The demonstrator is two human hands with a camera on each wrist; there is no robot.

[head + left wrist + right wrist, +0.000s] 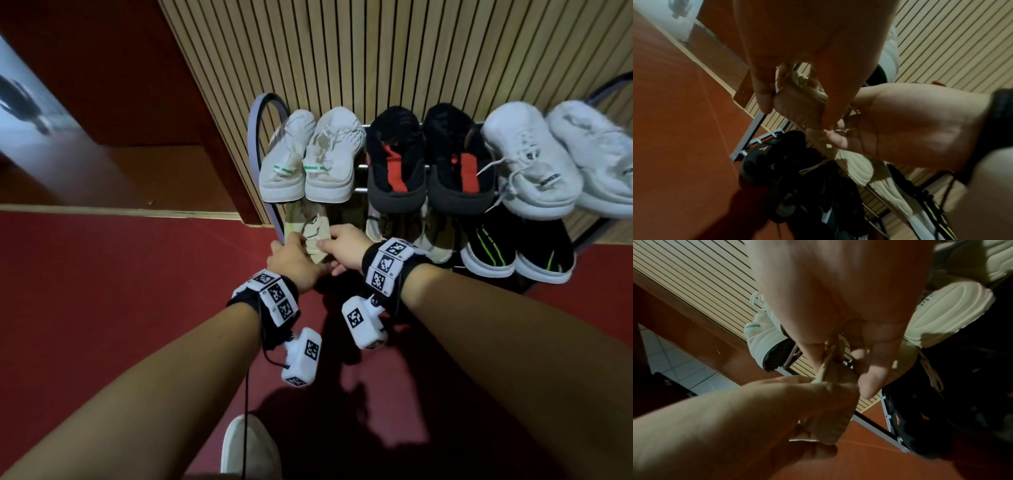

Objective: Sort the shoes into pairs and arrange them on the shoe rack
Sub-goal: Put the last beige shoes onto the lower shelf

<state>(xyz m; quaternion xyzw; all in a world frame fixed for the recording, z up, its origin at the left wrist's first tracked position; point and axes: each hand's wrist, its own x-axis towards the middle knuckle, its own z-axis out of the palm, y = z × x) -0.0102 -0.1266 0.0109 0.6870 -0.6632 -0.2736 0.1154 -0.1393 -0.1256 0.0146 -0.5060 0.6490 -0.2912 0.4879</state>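
We're pinching the beige shoe with both hands at centre frame in the head view, at the left end of the rack's middle shelf. Left hand fingers are curling onto its near end, and right hand thumb and fingers are gripping what looks like the tongue or lace; the wrist views show cream fabric caught between the fingertips. Its likely mate is sitting further right on the same shelf, well apart. Top shelf is holding three pairs.

Risks, as we're judging it: the grip is on soft fabric only, so the shoe could slip off the rails. Loose laces could be snagging on the bars. Our forearms are near the black shoes below and could knock them.
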